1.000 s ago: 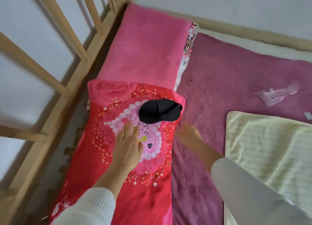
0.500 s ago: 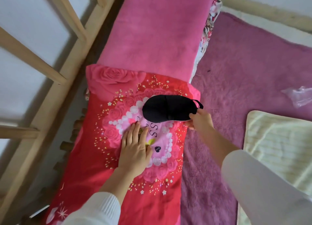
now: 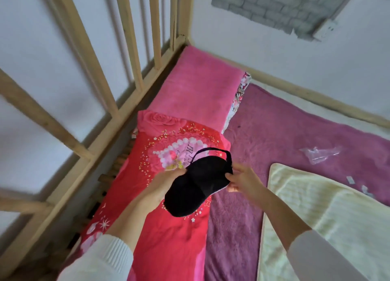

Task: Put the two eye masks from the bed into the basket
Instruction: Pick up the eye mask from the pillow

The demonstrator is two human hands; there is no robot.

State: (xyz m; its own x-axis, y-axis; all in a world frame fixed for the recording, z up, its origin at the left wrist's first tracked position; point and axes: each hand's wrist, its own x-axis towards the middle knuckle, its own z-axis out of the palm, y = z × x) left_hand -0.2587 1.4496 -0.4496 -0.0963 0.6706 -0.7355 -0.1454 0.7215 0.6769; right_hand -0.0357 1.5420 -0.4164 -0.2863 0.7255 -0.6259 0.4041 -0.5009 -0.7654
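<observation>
A black eye mask is held above a red floral pillow. The right hand pinches its three o'clock end between closed fingers. The left hand lies under its nine o'clock side, fingers hidden, grip unclear.

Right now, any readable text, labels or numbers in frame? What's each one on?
"M" then maybe "S": large script letters on the red pillow, partly covered by the black eye mask; the rest is hidden.
Smaller script line beside them on the same pillow: too small and blurred to read.
Eye mask, pink pillow, purple blanket, yellow towel, plastic wrapper: no text visible.
</observation>
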